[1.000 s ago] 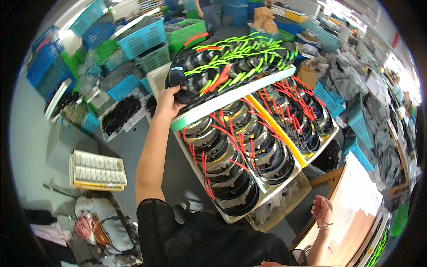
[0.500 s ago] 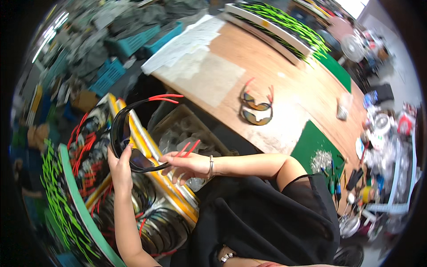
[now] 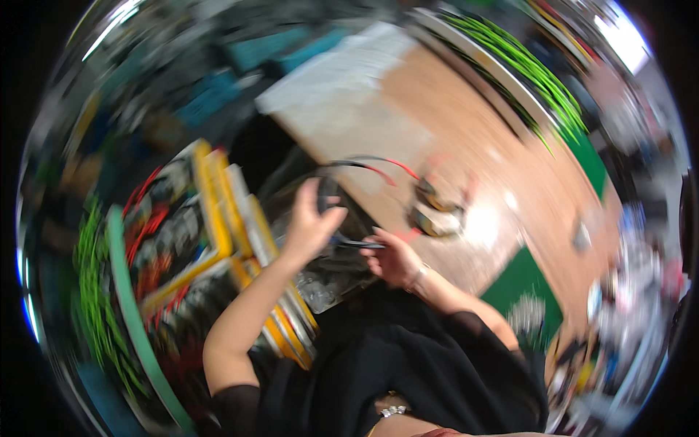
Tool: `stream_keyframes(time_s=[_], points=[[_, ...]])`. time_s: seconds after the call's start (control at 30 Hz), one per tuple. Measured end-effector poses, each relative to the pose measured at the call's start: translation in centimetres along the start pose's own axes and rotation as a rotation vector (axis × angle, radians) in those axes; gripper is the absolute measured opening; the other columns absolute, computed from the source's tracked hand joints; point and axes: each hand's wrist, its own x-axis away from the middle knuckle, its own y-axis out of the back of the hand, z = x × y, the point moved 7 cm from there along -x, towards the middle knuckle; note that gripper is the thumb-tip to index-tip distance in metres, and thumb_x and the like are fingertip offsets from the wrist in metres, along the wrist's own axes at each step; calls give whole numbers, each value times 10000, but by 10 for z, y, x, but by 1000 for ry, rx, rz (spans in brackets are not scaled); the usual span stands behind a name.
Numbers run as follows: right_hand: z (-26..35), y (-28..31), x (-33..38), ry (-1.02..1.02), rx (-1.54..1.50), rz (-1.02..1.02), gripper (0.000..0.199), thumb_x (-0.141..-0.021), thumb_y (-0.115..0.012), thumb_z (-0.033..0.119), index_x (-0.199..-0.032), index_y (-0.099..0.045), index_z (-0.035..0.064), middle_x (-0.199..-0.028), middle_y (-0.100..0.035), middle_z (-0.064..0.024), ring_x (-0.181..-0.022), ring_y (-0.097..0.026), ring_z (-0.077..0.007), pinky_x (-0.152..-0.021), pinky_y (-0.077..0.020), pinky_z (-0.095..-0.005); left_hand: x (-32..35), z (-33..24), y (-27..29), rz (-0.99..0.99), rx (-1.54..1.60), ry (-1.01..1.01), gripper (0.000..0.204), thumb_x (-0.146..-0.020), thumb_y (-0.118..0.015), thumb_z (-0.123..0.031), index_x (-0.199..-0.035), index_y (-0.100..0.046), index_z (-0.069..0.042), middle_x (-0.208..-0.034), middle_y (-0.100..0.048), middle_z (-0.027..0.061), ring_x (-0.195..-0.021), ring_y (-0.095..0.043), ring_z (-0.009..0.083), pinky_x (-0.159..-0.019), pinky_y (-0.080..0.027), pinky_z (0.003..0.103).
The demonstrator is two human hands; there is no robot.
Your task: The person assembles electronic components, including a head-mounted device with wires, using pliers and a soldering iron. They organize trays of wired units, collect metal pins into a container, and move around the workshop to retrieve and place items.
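Observation:
The picture is blurred by motion. My left hand (image 3: pixel 312 224) grips a black coiled cable with red ends (image 3: pixel 348 169), held up near the edge of a wooden worktable (image 3: pixel 502 167). My right hand (image 3: pixel 393 258) holds the lower part of the same coil. Another coil (image 3: pixel 431 211) lies on the table just beyond my hands. To the left, yellow-rimmed trays (image 3: pixel 218 218) hold several black coils with red ties.
A tray with a green rim (image 3: pixel 127 306) and green-tied coils sits at the far left. Green cables (image 3: pixel 539 69) lie along the far side of the table. A green mat (image 3: pixel 520 280) lies at the table's near right. Blue crates (image 3: pixel 218 95) are blurred at the top left.
The view has swung from the trays toward the wooden table. The black coil has moved from over the trays to the table's edge, both hands still on it.

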Motion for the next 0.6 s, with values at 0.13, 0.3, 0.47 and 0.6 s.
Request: stream_keyframes(time_s=[0.13, 0.3, 0.47, 0.6], points=[[-2, -23, -4, -48, 7, 113, 317, -836, -445, 380, -883, -555, 86, -769, -606, -72, -543, -513, -136, -461, -424, -235, 2, 13, 20, -115, 0, -47, 539, -659, -556, -69, -1154, -352, -1, -930, -508, 111, -852, -501, 181, -753, -412, 308], [-34, -97, -12, 159, 503, 385, 399, -853, -388, 420, -928, -479, 38, -758, -568, -94, -563, -520, -167, -503, -441, -266, 80, -20, 105, -261, 106, 153, 613, -700, -581, -79, -1229, -282, 5, -959, -470, 52, -873, -458, 113, -791, -381, 249], [-114, -171, -10, -4, 858, 738, 497, -856, -373, 435, -1056, -418, -18, -913, -549, -149, -657, -550, -183, -577, -473, -287, 189, -60, 195, -639, 33, 46, 589, -692, -628, -94, -1189, -329, 9, -878, -496, 42, -812, -488, 116, -733, -410, 267], [-177, -192, -2, -180, 1063, 935, 452, -875, -387, 355, -1087, -427, -42, -937, -541, -115, -709, -554, -163, -618, -469, -268, 325, -74, 315, -1007, 587, -76, 312, -677, -638, -68, -959, -523, 3, -854, -559, 61, -768, -539, 161, -717, -421, 274]])
